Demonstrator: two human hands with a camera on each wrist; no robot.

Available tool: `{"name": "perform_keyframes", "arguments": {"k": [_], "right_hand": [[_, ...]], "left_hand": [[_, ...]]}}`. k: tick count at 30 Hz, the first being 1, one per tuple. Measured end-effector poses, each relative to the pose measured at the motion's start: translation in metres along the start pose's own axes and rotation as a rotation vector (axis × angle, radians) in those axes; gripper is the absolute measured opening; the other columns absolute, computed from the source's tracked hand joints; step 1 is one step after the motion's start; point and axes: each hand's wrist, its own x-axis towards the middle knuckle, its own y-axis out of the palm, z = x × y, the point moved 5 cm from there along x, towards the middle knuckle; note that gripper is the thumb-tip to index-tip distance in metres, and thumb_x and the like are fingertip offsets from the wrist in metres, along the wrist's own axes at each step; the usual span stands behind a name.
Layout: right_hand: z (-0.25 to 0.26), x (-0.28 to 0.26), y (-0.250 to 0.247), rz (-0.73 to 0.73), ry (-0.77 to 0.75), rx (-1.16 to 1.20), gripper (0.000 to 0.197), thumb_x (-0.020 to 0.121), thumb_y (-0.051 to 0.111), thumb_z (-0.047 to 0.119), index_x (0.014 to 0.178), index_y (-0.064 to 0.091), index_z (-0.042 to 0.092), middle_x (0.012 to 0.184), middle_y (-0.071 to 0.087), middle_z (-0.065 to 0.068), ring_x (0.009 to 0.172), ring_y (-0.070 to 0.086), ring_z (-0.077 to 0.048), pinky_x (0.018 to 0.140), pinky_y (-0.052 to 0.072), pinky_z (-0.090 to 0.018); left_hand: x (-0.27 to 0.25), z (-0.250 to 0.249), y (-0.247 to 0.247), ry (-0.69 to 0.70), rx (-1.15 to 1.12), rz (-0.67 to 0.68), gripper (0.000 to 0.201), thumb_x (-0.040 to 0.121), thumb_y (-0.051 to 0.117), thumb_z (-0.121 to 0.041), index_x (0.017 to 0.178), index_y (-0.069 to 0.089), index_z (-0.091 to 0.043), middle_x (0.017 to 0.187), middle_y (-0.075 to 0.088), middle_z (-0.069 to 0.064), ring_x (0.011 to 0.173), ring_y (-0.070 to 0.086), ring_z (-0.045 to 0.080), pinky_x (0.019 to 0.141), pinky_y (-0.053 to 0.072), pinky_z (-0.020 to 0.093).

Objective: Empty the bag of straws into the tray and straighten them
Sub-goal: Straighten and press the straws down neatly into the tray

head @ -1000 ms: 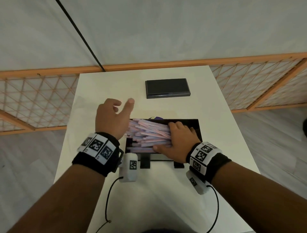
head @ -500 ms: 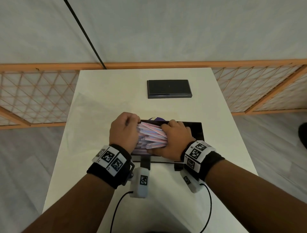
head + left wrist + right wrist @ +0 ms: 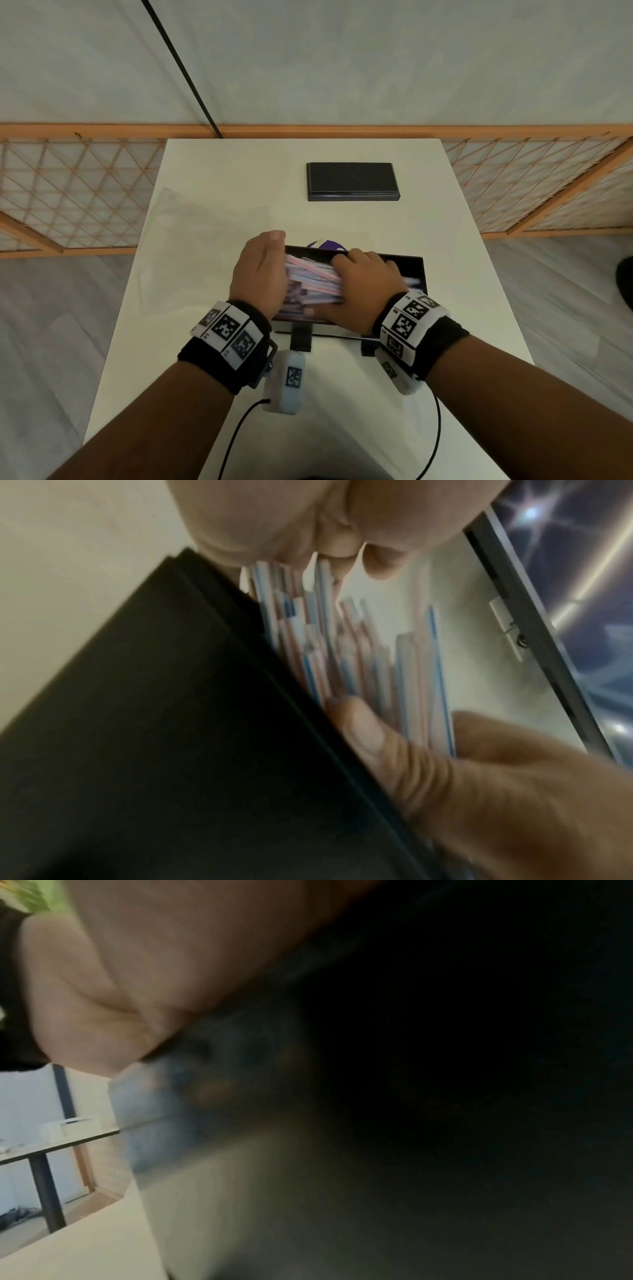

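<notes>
A pile of pink, blue and white striped straws [image 3: 315, 281] lies in the black tray [image 3: 416, 270] at the middle of the white table. My left hand [image 3: 260, 274] cups the straws' left ends, thumb on the near side and fingers on the far side, as the left wrist view shows around the straws [image 3: 342, 642] beside the tray wall [image 3: 171, 723]. My right hand [image 3: 366, 284] lies over the bundle's right part, fingers curled over its top and thumb along its near side. The right wrist view is mostly dark, showing only my palm [image 3: 171, 961].
A clear plastic bag [image 3: 191, 233] lies flat on the table to the left of the tray. A purple and white object [image 3: 323, 244] peeks out behind the tray. A black rectangular box [image 3: 352, 181] sits further back. Wooden lattice railings flank the table.
My left hand came down from open above the table onto the straws' left ends. Both hands have drawn closer together, and the bundle between them is more compact.
</notes>
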Motion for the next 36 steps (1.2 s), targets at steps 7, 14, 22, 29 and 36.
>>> {"name": "perform_keyframes", "arguments": {"k": [7, 14, 22, 29, 36], "right_hand": [[-0.015, -0.006, 0.014, 0.033, 0.116, 0.081, 0.105, 0.057, 0.04, 0.097, 0.135, 0.038, 0.028, 0.132, 0.05, 0.003, 0.121, 0.048, -0.027, 0.108, 0.033, -0.055], [0.0, -0.004, 0.003, 0.008, 0.019, 0.108, 0.072, 0.066, 0.062, 0.081, 0.116, 0.051, 0.03, 0.108, 0.048, 0.006, 0.107, 0.05, -0.021, 0.099, 0.04, -0.045], [0.012, 0.005, -0.003, -0.017, -0.027, 0.072, 0.058, 0.074, 0.065, 0.07, 0.113, 0.046, 0.032, 0.106, 0.063, 0.008, 0.1, 0.06, -0.023, 0.094, 0.043, -0.044], [0.001, -0.003, 0.002, 0.011, 0.039, 0.024, 0.092, 0.063, 0.053, 0.09, 0.13, 0.043, 0.027, 0.127, 0.053, 0.003, 0.116, 0.05, -0.023, 0.102, 0.041, -0.048], [-0.016, -0.011, 0.017, 0.033, 0.062, 0.141, 0.087, 0.064, 0.042, 0.092, 0.132, 0.04, 0.039, 0.123, 0.054, 0.008, 0.114, 0.049, -0.023, 0.104, 0.037, -0.049]], "left_hand": [[-0.001, 0.001, 0.004, -0.057, -0.033, 0.051, 0.066, 0.098, 0.03, -0.062, 0.147, 0.043, -0.02, 0.148, 0.046, -0.002, 0.138, 0.04, 0.014, 0.114, 0.026, 0.029], [-0.006, 0.0, 0.006, 0.009, -0.108, 0.004, 0.071, 0.089, 0.034, -0.061, 0.142, 0.052, -0.018, 0.145, 0.054, 0.002, 0.133, 0.05, 0.017, 0.118, 0.035, 0.04], [-0.005, 0.005, 0.005, -0.089, -0.106, -0.002, 0.071, 0.084, 0.031, -0.067, 0.12, 0.067, -0.019, 0.122, 0.067, 0.006, 0.115, 0.062, 0.025, 0.107, 0.045, 0.049], [0.003, 0.014, -0.002, -0.084, 0.054, -0.065, 0.046, 0.106, 0.037, -0.039, 0.148, 0.043, -0.02, 0.151, 0.047, 0.003, 0.136, 0.045, 0.02, 0.117, 0.034, 0.044], [0.003, 0.007, 0.001, -0.033, 0.136, 0.005, 0.021, 0.094, 0.055, -0.038, 0.089, 0.07, -0.024, 0.092, 0.071, -0.003, 0.091, 0.065, 0.02, 0.092, 0.053, 0.044]]}}
